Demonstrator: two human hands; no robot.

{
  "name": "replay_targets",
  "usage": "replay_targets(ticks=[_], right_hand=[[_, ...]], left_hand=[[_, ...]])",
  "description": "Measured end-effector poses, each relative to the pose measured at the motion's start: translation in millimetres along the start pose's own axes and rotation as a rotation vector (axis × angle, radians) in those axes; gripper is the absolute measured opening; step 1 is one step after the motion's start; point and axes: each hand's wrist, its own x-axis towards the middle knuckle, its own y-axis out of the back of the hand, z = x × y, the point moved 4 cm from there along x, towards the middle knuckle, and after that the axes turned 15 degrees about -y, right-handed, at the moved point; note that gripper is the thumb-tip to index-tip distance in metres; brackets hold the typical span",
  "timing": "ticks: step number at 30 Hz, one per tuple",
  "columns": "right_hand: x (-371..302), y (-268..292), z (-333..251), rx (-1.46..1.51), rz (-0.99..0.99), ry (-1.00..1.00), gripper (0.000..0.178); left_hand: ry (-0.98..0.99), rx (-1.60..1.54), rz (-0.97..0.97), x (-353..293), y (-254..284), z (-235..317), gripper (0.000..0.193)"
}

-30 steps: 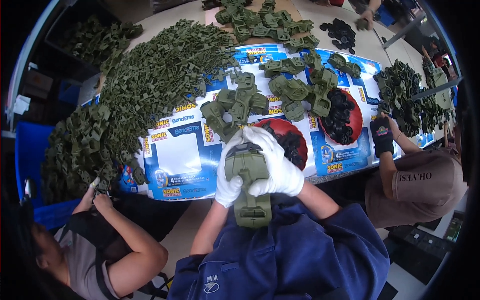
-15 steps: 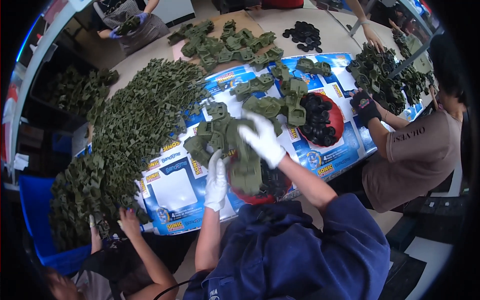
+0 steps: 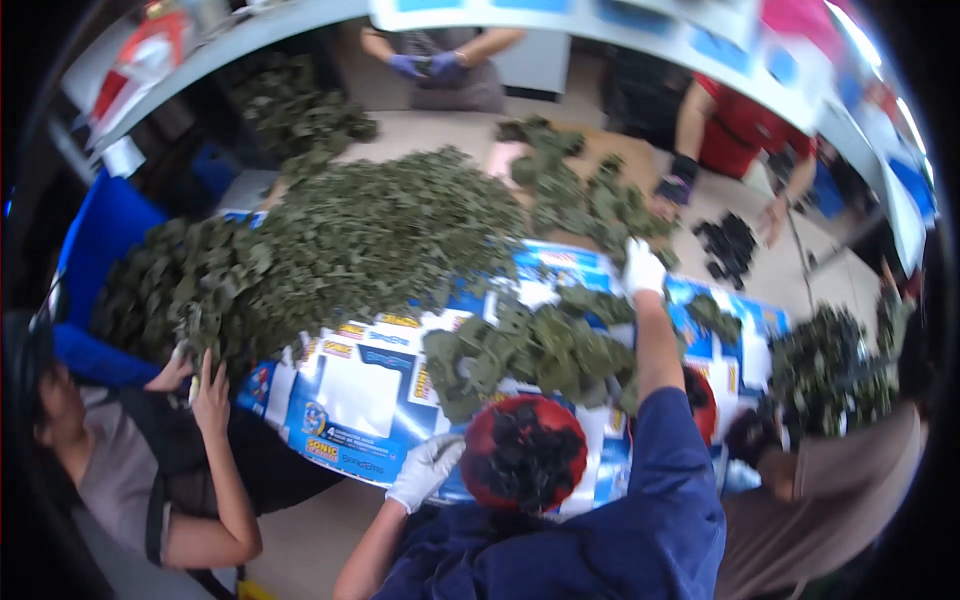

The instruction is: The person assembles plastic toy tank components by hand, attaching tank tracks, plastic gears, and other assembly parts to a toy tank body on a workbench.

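Since 0.5 s ago we have moved apart: our left hand [image 3: 427, 472], loosely open, sits at the red bowl's [image 3: 481, 466] 9 o'clock; our right hand [image 3: 643, 268] reaches toward 1 o'clock, grip unclear; green shells [image 3: 560, 350] lie at 12 o'clock

The right hand in a white fabric glove [image 3: 643, 268] is at the end of a far-stretched arm, with its fingers directed away from the body; blur hides how tightly they are bent. Behind it, the bare right forearm [image 3: 657, 345] runs nearly straight up the view, the wrist roughly in line with it. The loose navy-blue cloth sleeve [image 3: 668, 450] covers the upper arm to around the elbow.

The left hand in a white fabric glove [image 3: 428, 472] is lower and much closer to the torso, fingers loosely bent and angled up and to the right. The bare left forearm [image 3: 368, 550] slants up from the lower edge.
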Motion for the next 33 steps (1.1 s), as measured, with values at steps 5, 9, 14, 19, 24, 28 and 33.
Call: replay_targets(ticks=[5,9,14,19,24,28,33], right_hand=[[30,-27,1,-0.249,-0.283,0.038,0.027],[39,49,-18,-0.044,-0.118,0.127,0.014],[-37,255,-93,0.368,-0.074,0.366,0.062],[-167,355,-172,0.512,-0.415,1.048,0.029],[-317,326,-228,0.633,-0.433,1.414,0.015],[-293,349,-230,1.185,-0.625,1.086,0.019],[-263,235,-143,0.525,-0.577,0.074,0.024]], left_hand=[[0.088,-0.006,0.169,-24,5,-14,0.029],[0.118,-0.113,0.164,-25,-1,-35,0.031],[0.085,-0.213,0.146,24,8,-27,0.042],[-0.045,-0.799,-0.049,51,-2,51,0.061],[0.214,-0.841,-0.185,21,-5,41,0.073],[0.198,-0.801,0.03,6,20,-6,0.066],[0.241,-1.016,-0.026,-18,47,-40,0.05]])
